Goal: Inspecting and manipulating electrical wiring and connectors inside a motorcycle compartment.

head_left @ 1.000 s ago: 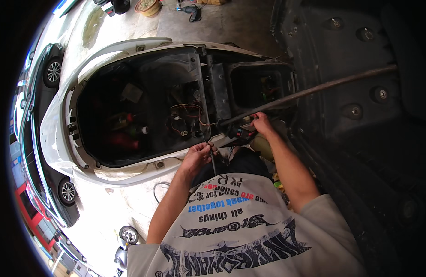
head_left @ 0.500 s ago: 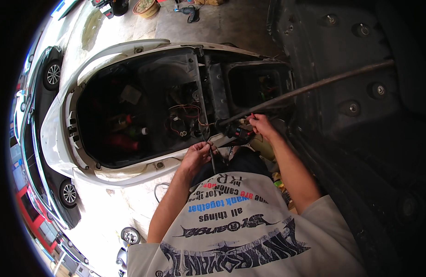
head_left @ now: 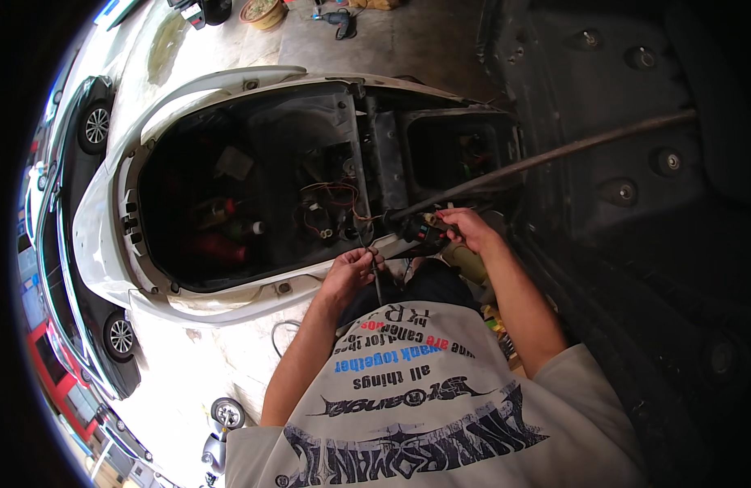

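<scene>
A white scooter [head_left: 107, 244] lies before me with its underseat compartment open. My left hand [head_left: 349, 275] is closed in a pinch on a thin dark cable [head_left: 378, 289] at the compartment's near edge. Thin red and yellow wires [head_left: 343, 192] run out of the compartment toward it. My right hand [head_left: 471, 231] is closed beside a small black device [head_left: 425, 231] with red and blue spots. A pale connector [head_left: 429, 219] shows by its fingertips; what exactly the fingers hold is hidden.
The raised black seat underside [head_left: 587, 114] fills the right, and a long rod [head_left: 546, 153] crosses to it. Bottles [head_left: 229, 236] lie in the compartment. On the floor behind are a power drill [head_left: 336, 23] and a plant pot [head_left: 262, 13]. A dark car [head_left: 82, 244] stands at left.
My right hand has shifted slightly, its fingers turning lower over the black device. A small red piece at its fingertips no longer shows. My left hand keeps its pinch on the cable.
</scene>
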Tool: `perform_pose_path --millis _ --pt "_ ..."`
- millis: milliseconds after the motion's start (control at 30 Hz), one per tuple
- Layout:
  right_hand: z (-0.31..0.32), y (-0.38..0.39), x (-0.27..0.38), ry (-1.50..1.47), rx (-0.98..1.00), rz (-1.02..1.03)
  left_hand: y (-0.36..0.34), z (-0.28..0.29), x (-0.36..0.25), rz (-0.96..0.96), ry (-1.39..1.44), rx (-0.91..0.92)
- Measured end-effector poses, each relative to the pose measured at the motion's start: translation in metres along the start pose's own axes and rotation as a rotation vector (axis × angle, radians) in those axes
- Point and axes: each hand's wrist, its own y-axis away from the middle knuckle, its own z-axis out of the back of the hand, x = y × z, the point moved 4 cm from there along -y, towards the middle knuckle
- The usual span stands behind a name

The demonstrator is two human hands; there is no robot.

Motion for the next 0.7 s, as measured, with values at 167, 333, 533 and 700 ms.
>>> perform_pose_path --millis 167,333,533,700 --pt "-0.006 0.007 0.006 0.017 0.005 -0.064 0.001 0.0 -0.001 0.003 0.033 0.002" --pt "-0.009 0.008 0.008 0.123 0.019 -0.062 0.001 -0.001 -0.001 -0.003 0.012 0.008" --pt "-0.004 0.002 0.003 0.209 0.035 -0.051 0.002 -0.003 -0.002 -0.01 0.031 0.012" --pt "-0.016 0.007 0.015 0.307 0.04 -0.081 0.001 -0.001 0.0 0.003 0.043 0.006"
